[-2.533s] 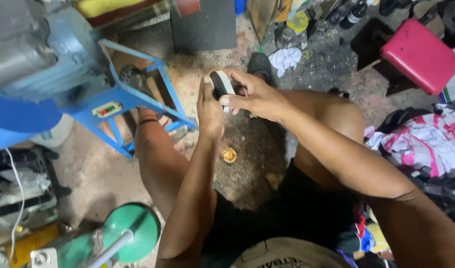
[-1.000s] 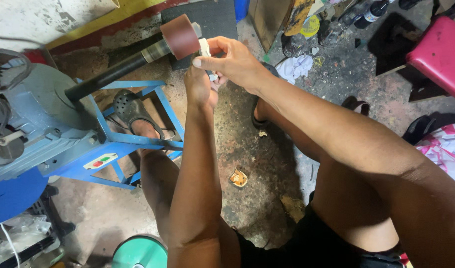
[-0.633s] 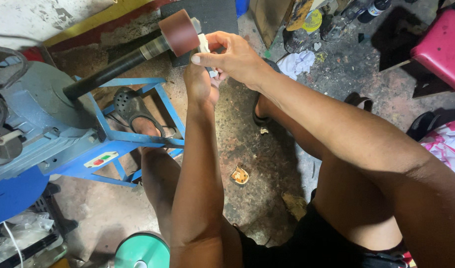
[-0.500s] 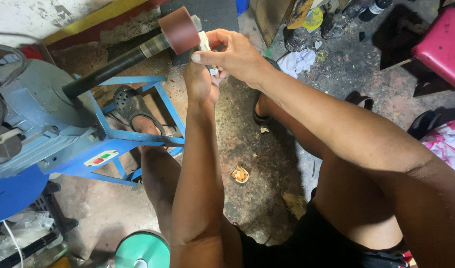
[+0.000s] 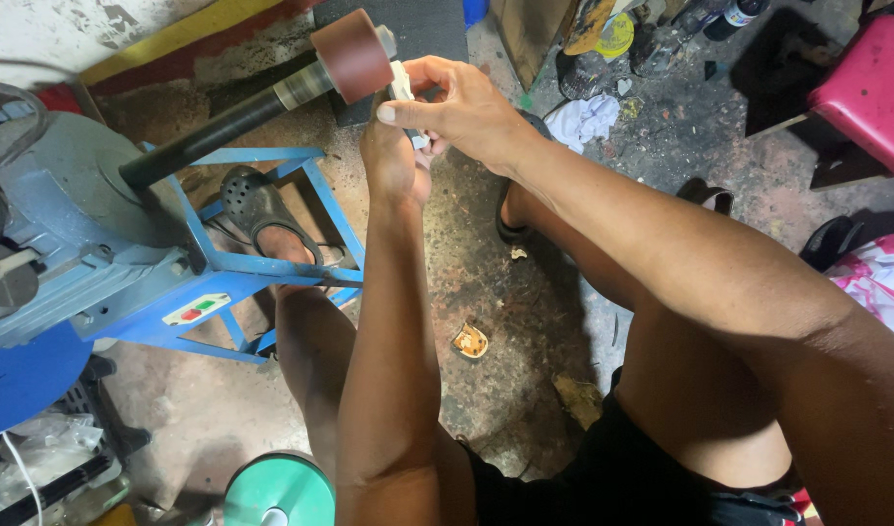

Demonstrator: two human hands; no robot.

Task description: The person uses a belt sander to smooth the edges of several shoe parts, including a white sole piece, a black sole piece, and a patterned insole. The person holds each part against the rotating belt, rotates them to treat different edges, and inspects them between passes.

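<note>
The small white piece (image 5: 401, 83) sits pinched between both hands at the end face of the reddish-brown sanding drum (image 5: 351, 54), touching or just beside it; I cannot tell which. It looks light, stiff and hard, and small enough to slip, so a firm pinch on its edges away from the drum seems the safest hold. Left of it, the drum's dark shaft (image 5: 218, 127) runs back to the grey motor (image 5: 52, 209) on its blue frame (image 5: 262, 268). The left hand (image 5: 393, 161) closes up under the piece, fingers curled tight. The right hand (image 5: 461, 107) clamps it from above, thumb and fingers narrowed onto it.
</note>
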